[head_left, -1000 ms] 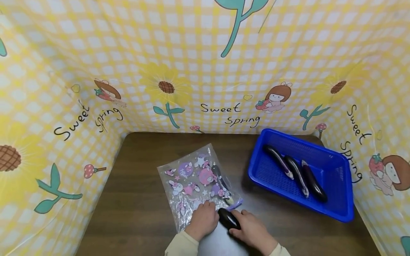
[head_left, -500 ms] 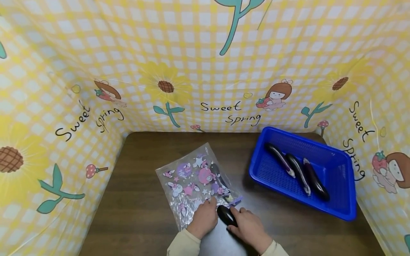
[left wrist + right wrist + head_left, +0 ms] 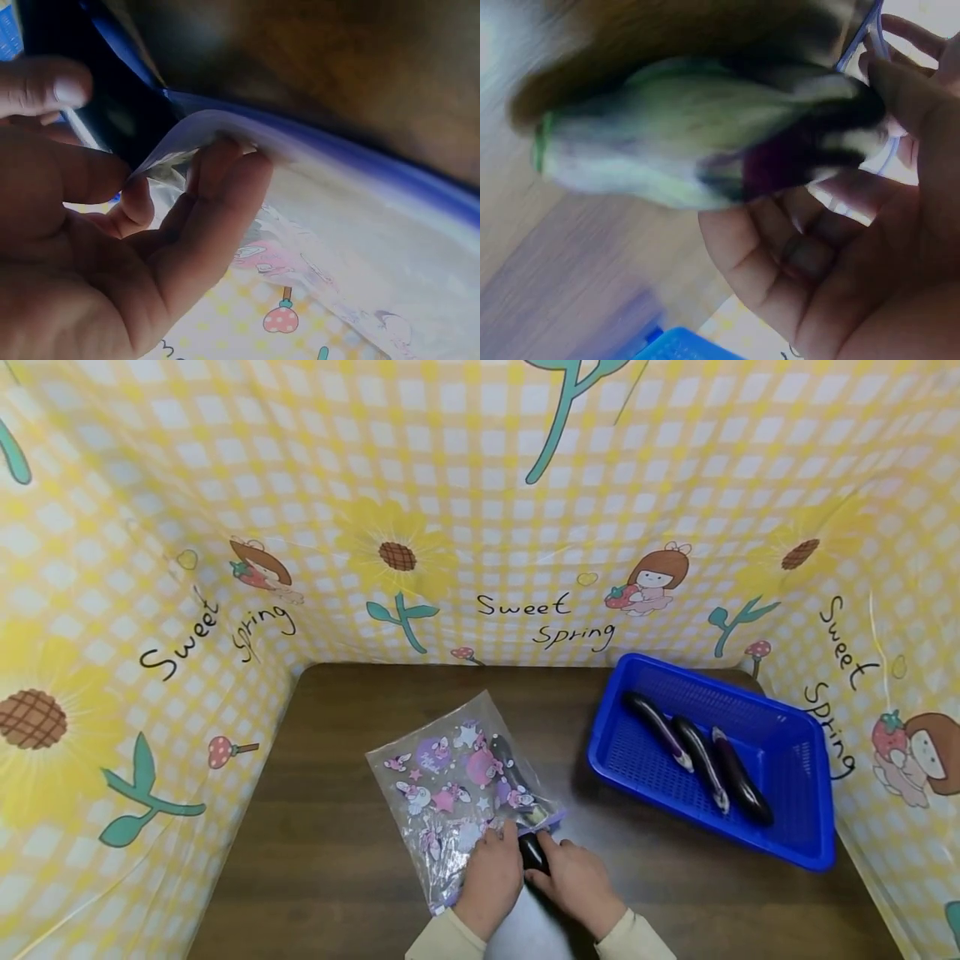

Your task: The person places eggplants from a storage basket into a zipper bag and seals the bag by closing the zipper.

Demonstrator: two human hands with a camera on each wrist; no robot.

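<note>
We see the right hand (image 3: 577, 881) gripping a dark eggplant (image 3: 534, 852), thumb on one side and fingers on the other, its stem end pointing back toward the person. The far end is at the mouth of a clear printed bag (image 3: 442, 772); we cannot tell how far in it reaches. The left hand (image 3: 491, 878) pinches the bag's purple-trimmed edge, fingers curled at the raised opening. Inside the bag, along its right side, we see another eggplant (image 3: 516, 774). The bag lies on a brown table (image 3: 315, 827). To the right, three eggplants (image 3: 701, 762) lie in a blue basket (image 3: 705, 822).
</note>
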